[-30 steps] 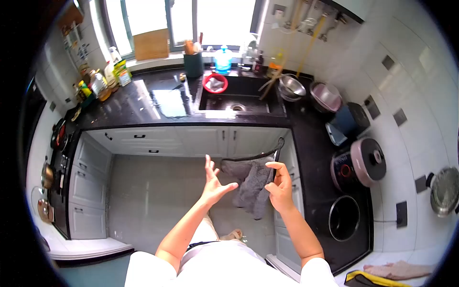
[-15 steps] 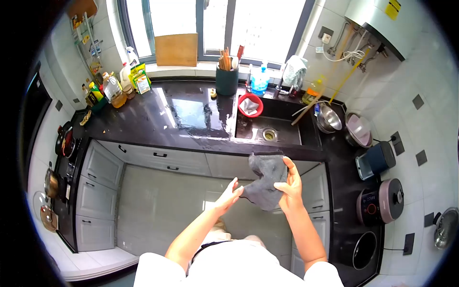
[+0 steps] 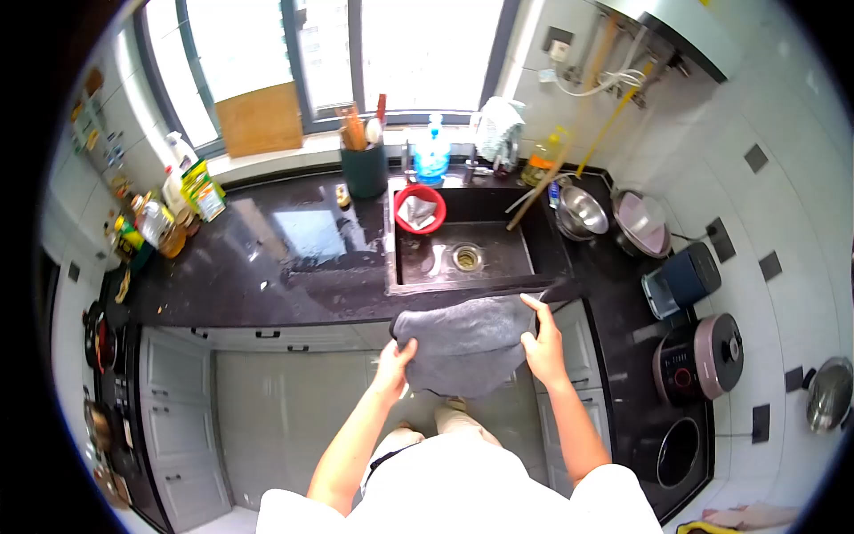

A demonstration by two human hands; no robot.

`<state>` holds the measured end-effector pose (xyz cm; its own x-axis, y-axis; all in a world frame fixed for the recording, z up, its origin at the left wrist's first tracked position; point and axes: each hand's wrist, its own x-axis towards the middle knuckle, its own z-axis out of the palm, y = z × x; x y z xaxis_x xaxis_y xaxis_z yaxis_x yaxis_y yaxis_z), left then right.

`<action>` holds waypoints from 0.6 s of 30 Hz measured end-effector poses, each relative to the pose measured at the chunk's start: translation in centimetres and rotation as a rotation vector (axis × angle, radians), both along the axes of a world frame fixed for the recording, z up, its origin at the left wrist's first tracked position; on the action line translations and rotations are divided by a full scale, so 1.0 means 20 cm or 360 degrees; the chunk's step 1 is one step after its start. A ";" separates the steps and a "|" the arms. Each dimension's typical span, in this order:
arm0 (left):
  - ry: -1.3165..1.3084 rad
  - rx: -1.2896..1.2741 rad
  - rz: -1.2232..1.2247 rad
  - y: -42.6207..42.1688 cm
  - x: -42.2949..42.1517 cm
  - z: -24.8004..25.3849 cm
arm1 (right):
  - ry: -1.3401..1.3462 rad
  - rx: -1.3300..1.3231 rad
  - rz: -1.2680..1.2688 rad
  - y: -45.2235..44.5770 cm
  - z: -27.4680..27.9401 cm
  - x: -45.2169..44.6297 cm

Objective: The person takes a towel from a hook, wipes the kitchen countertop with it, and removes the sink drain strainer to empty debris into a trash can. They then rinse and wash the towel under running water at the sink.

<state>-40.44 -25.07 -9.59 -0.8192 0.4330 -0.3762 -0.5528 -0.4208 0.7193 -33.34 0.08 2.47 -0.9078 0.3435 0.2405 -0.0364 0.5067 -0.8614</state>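
A grey cloth (image 3: pixel 463 347) is spread between my two hands, in front of the counter edge and below the sink. My left hand (image 3: pixel 392 367) grips its left edge, thumb on top. On the other side, my right hand (image 3: pixel 543 345) pinches the right edge between thumb and fingers. Beyond the cloth is the dark sink (image 3: pixel 511 233), with a round drain. A red basin (image 3: pixel 435 220) holding a pale cloth or packet sits in the sink's left corner.
A dark green utensil holder (image 3: pixel 365 169) and a blue-labelled bottle (image 3: pixel 431 156) stand behind the sink. Metal bowls (image 3: pixel 583 212), a rice cooker (image 3: pixel 698 360) and a dark pot (image 3: pixel 678 452) line the right counter. Bottles (image 3: pixel 158 224) stand at the left.
My left hand has taken hold of the cloth's left edge, and the cloth is now stretched wider. The view has shifted to the right.
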 end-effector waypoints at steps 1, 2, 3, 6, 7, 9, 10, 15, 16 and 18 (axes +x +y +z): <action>0.0034 0.0010 -0.0052 0.00 -0.05 0.04 | -0.0072 0.0128 -0.0044 0.07 -0.06 0.02; 0.0134 -0.0057 -0.0002 0.03 -0.08 0.09 | -0.0339 0.0044 -0.0072 0.11 -0.09 0.04; 0.0224 -0.0123 0.0046 0.06 -0.08 0.13 | -0.0613 -0.0050 -0.0102 0.16 -0.14 0.09; 0.0384 -0.0191 -0.0018 0.13 -0.13 0.16 | -0.0794 -0.0471 -0.0153 0.22 -0.27 0.25; 0.0424 -0.0267 -0.0048 0.15 -0.14 0.20 | -0.0785 -0.0594 -0.0114 0.26 -0.33 0.31; 0.0537 -0.0469 -0.0172 0.18 -0.16 0.16 | -0.0597 -0.0901 -0.0183 0.29 -0.38 0.47; 0.0558 -0.0524 -0.0228 0.22 -0.15 0.19 | -0.0488 -0.1009 -0.0296 0.28 -0.37 0.54; 0.0856 -0.0512 -0.0627 0.38 0.00 0.24 | -0.0122 -0.0690 -0.0785 0.21 -0.45 0.94; 0.0981 -0.0572 -0.0772 0.43 0.00 0.23 | -0.0097 -0.0775 -0.0833 0.18 -0.43 1.00; 0.0973 -0.0459 -0.0947 0.49 0.10 0.21 | -0.0061 -0.0957 -0.0916 0.10 -0.39 1.16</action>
